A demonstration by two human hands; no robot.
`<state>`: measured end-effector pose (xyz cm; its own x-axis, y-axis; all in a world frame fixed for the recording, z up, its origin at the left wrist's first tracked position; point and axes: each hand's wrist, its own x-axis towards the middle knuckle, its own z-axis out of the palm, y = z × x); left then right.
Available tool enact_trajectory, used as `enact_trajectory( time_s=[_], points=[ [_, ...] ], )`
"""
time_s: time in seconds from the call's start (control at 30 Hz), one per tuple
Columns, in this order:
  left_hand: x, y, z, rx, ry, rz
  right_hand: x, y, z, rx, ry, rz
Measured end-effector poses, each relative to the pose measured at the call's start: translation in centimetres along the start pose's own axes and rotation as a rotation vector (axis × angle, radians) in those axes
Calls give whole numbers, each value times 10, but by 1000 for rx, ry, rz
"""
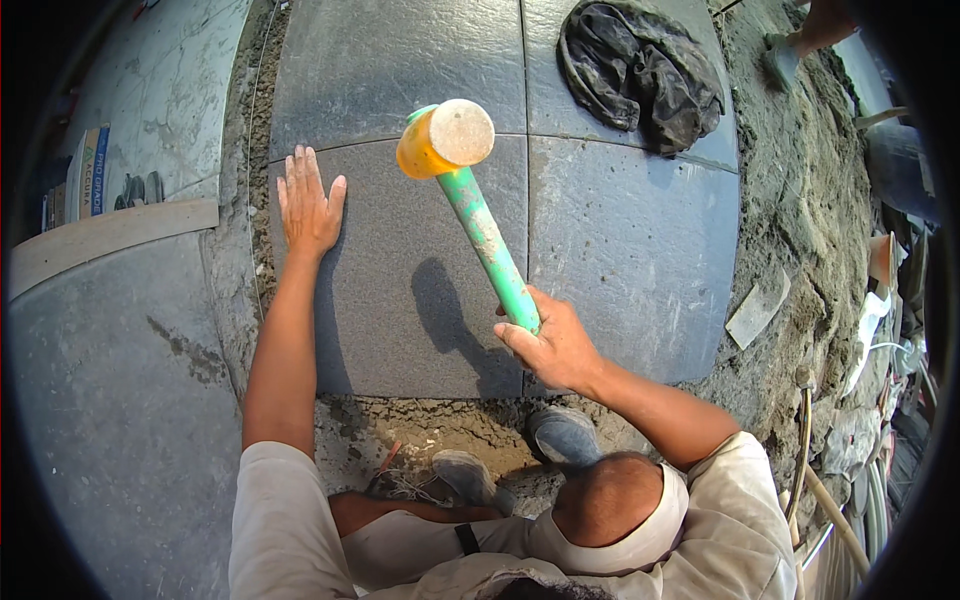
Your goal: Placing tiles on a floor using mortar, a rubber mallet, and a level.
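Containers: at the right rim of the view I noted one dark, bucket-like vessel [905, 172]; its contents could not be told. At the left, a blue-and-white package [95, 170] stood upright among others too indistinct to count; their contents were likewise hidden.

Count: one mallet [475, 215], with a green handle and an orange-yellow head with a pale face; four dark grey slabs [630, 260], laid two by two with narrow joints; one black cloth [640, 70], crumpled on the far right slab; one pale flat fragment [758, 310] on the rough soil [810, 230] to the right.

Hands: my left hand [312, 215] was open and held nothing, laid palm down near the left edge of the near left slab, thumb spread. My right hand [550, 345] was closed round the lower end of the mallet's handle. The mallet was held up clear of the slabs, its shadow falling on the near left one.

Two shoes [565, 437] showed just below the near slabs, and another person's foot [783, 60] at upper right.
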<state>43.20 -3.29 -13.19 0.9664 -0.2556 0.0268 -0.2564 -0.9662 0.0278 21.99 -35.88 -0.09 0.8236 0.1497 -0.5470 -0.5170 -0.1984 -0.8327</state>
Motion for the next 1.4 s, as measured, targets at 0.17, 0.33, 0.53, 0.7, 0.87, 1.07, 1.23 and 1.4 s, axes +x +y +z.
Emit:
enact_trajectory(
  time_s=[0.17,0.33,0.53,0.7,0.87,1.07,1.23,1.4],
  points=[
    [3,7,2,-64,138,-15,7,20,25,-108,-153,43],
    [-9,-3,-4,-52,124,-16,-13,23,26,-75,-408,162],
    [-32,8,-15,-240,369,-29,-12,21,2,-256,-164,-68],
    [-163,29,-41,-194,233,-118,23,-48,13,-305,-111,-87],
    [-229,6,-22,-257,338,-262,62,-33,75,-344,-206,-398],
    [-229,-6,-23,-448,497,-343,34,5,101,-450,-425,46],
    [-229,-15,-15,-566,554,-331,-4,50,97,-518,-482,-81],
    [-224,-8,-12,-489,461,-304,-31,27,77,-480,-388,-245]
  ],
)
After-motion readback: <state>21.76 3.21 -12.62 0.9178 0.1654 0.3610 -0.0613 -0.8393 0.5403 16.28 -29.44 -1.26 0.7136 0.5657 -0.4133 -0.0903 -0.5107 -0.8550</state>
